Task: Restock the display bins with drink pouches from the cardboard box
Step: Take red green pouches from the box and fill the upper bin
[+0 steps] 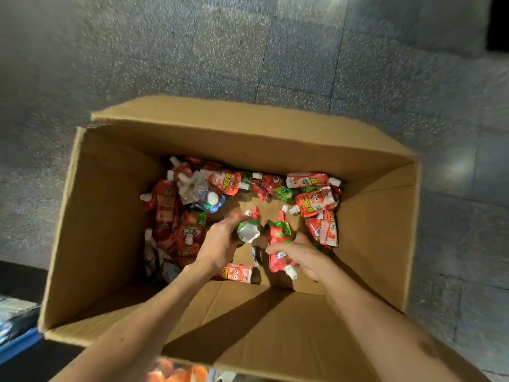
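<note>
Reaching into the cardboard box [110, 221], the left hand [220, 245] grips a silver-bottomed pouch [248, 229] while the right hand [304, 256] clutches a red pouch [278, 244]; more drink pouches [315, 201] lie scattered across the box floor

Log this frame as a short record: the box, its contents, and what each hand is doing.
box: box, flaps open, on speckled floor
contents: loose pouches, mostly red; part of the bottom is bare
left hand: grips white-based pouch
right hand: grips red pouch, cap toward the wrist
</note>
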Action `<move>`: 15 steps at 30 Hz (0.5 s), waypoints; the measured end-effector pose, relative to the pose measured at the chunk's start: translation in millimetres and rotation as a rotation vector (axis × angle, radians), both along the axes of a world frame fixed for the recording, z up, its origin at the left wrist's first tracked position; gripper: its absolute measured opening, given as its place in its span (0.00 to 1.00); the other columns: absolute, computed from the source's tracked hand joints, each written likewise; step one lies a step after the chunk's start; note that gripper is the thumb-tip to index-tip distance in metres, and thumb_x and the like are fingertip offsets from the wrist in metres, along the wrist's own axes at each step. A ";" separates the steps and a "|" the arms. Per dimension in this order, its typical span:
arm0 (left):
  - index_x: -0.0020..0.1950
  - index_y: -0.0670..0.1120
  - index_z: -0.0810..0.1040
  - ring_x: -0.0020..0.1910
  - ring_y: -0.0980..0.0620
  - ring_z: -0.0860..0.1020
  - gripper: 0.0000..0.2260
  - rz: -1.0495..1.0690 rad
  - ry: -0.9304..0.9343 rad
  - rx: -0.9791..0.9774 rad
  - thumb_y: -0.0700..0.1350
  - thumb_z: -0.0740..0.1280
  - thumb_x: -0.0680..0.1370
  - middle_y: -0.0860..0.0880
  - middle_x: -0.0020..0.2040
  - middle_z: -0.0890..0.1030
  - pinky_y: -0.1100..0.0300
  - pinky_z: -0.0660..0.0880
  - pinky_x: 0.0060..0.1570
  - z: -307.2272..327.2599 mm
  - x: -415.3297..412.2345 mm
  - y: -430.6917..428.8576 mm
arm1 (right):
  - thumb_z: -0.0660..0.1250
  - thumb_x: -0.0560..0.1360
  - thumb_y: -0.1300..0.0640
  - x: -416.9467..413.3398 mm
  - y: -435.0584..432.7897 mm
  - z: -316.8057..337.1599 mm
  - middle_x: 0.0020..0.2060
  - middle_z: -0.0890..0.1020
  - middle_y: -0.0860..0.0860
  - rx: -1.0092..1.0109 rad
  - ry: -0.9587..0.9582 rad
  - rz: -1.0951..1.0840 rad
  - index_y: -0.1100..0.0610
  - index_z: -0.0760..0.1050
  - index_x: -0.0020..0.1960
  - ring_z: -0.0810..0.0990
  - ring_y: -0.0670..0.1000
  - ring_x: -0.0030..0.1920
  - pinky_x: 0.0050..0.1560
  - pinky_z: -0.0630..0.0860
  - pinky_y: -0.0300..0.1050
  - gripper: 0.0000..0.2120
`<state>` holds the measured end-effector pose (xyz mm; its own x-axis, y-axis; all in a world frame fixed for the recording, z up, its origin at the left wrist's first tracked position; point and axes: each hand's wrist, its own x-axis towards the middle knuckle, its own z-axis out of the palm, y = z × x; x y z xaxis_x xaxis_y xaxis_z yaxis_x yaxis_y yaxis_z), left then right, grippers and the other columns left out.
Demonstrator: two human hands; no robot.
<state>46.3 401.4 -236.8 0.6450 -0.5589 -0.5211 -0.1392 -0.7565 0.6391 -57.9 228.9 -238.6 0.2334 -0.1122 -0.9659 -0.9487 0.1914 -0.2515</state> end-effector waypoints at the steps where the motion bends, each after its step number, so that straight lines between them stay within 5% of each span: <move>1: 0.60 0.45 0.80 0.54 0.47 0.82 0.17 0.136 0.067 -0.054 0.31 0.69 0.74 0.48 0.53 0.83 0.63 0.77 0.48 15.9 -6.1 -2.6 | 0.81 0.60 0.53 -0.5 -2.2 18.5 0.57 0.80 0.55 0.085 -0.013 -0.100 0.57 0.67 0.68 0.81 0.54 0.56 0.58 0.78 0.52 0.41; 3: 0.54 0.45 0.80 0.47 0.52 0.83 0.10 0.378 0.166 -0.164 0.33 0.68 0.77 0.50 0.47 0.82 0.71 0.75 0.39 48.9 -18.2 -9.3 | 0.77 0.68 0.60 -2.2 -6.9 53.6 0.47 0.83 0.58 0.229 -0.071 -0.287 0.61 0.72 0.62 0.84 0.55 0.46 0.53 0.81 0.51 0.26; 6: 0.51 0.45 0.79 0.34 0.60 0.80 0.04 0.663 0.264 -0.371 0.37 0.68 0.80 0.50 0.42 0.81 0.69 0.74 0.29 101.0 -34.2 -15.9 | 0.72 0.72 0.62 -4.1 -12.6 110.4 0.44 0.80 0.60 0.367 -0.188 -0.443 0.62 0.73 0.53 0.81 0.59 0.48 0.63 0.76 0.57 0.12; 10: 0.60 0.42 0.77 0.51 0.44 0.84 0.10 0.956 0.249 -0.628 0.43 0.68 0.80 0.42 0.55 0.84 0.45 0.83 0.45 164.9 -61.6 -10.5 | 0.69 0.75 0.61 -16.5 -12.4 175.5 0.42 0.82 0.61 0.394 -0.345 -0.509 0.61 0.75 0.51 0.83 0.60 0.44 0.61 0.76 0.62 0.07; 15: 0.59 0.43 0.77 0.51 0.42 0.84 0.08 1.147 0.157 -0.972 0.42 0.62 0.83 0.44 0.54 0.85 0.46 0.82 0.46 245.8 -116.6 1.5 | 0.76 0.65 0.53 -34.6 7.5 239.9 0.44 0.85 0.57 0.507 -0.587 -0.289 0.60 0.77 0.59 0.85 0.55 0.42 0.62 0.74 0.66 0.25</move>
